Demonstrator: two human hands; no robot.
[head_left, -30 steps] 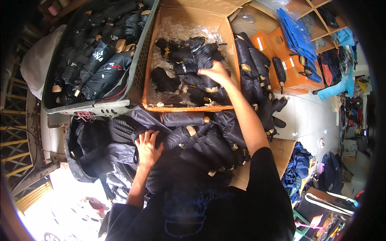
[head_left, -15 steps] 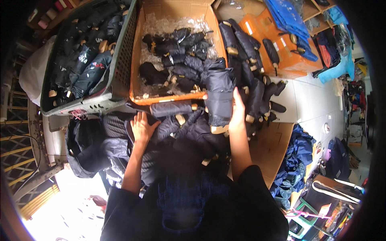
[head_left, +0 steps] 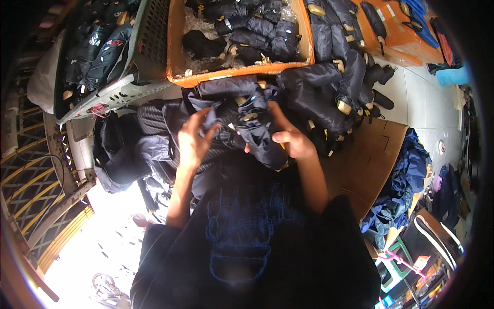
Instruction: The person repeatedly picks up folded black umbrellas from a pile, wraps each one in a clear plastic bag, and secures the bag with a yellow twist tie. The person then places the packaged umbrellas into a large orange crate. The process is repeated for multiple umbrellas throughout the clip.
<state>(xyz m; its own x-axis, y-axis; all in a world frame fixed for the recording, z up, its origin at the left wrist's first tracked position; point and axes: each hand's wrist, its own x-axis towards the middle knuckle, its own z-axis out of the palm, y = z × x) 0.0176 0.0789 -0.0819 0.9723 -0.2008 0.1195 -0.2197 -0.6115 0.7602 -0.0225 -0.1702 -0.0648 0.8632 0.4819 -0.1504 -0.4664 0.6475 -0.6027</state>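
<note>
A black folded umbrella [head_left: 259, 139] is resting in the right hand [head_left: 297, 142], whose fingers are pinching it; it could be slipping if they are holding loosely. The left hand [head_left: 191, 142] is hanging by dark cloth [head_left: 212, 117]; I cannot tell if its fingers are pinching. Piled umbrellas [head_left: 314, 95] are lying beside 1 orange-edged box [head_left: 242, 73], above white floor tiles [head_left: 418, 105].
</note>
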